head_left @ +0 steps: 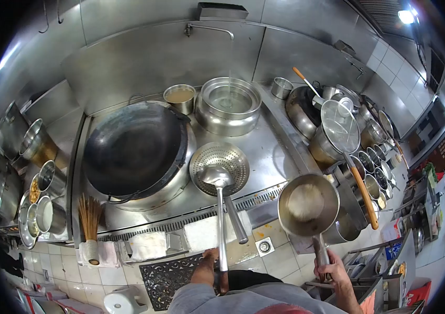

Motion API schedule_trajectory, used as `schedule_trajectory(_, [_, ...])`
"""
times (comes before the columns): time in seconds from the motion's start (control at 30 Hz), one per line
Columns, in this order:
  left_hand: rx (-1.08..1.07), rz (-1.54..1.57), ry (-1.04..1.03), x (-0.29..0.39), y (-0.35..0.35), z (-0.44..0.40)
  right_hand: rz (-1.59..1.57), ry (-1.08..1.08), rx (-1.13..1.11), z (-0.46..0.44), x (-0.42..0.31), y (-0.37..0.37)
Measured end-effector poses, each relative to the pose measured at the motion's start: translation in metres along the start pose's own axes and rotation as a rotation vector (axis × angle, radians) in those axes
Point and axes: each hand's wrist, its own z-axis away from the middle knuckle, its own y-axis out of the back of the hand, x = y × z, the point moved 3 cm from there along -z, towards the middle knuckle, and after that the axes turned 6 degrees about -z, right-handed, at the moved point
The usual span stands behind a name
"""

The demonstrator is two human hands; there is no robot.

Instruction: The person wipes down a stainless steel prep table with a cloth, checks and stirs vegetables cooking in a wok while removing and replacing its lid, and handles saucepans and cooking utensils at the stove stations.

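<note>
My right hand (332, 269) is closed around the handle of a metal saucepan (286, 206). A pale, whitish mass (306, 203) lies in the pan; I cannot make out what it is. My left hand (210, 255) is low at the front edge of the stove, beside the long handle of a ladle (216, 176); its fingers are mostly hidden. The ladle's bowl rests in a perforated strainer (234, 156) on the steel stove top. Left of the strainer, a large black wok (133, 146) sits tilted on its burner.
Water runs from a tap (209, 27) into a round steel pot (229, 125), beside a smaller pot of brownish liquid (179, 95). A bamboo brush (89, 220) stands at the front left. A wire skimmer (340, 125) lies across a pot on the right. White cloths (201, 234) line the front edge.
</note>
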Motion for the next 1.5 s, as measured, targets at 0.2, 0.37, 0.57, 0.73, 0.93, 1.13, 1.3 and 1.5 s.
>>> schedule_trajectory(0.2, [0.364, 0.245, -0.086, -0.062, -0.030, 0.010, 0.076, 0.375, -0.029, -0.066, -0.066, -0.053])
schedule_trajectory(0.37, [0.437, -0.200, -0.116, -0.115, -0.025, 0.085, 0.138, 0.258, -0.162, -0.198, -0.151, -0.083])
schedule_trajectory(0.57, [1.011, 1.048, 0.436, -0.162, -0.084, 0.194, 0.143, 0.346, -0.216, -0.398, -0.230, -0.147])
schedule_trajectory(0.73, [1.196, 1.399, 0.883, -0.051, -0.209, 0.260, 0.237, 0.429, -0.357, -0.543, -0.259, -0.196])
schedule_trajectory(0.93, [0.309, 0.354, 0.638, 0.115, -0.315, 0.230, 0.260, 0.271, -0.473, -0.626, -0.246, -0.242])
schedule_trajectory(1.13, [0.427, 0.683, 0.818, 0.159, -0.333, 0.206, 0.375, 0.232, -0.517, -0.658, -0.236, -0.256])
schedule_trajectory(1.3, [0.827, 1.336, 1.219, 0.151, -0.304, 0.207, 1.285, 0.938, -0.781, -0.878, -0.213, -0.275])
schedule_trajectory(1.5, [0.992, 1.477, 1.261, 0.162, -0.296, 0.205, 0.833, 0.074, -0.569, -0.765, -0.237, -0.270])
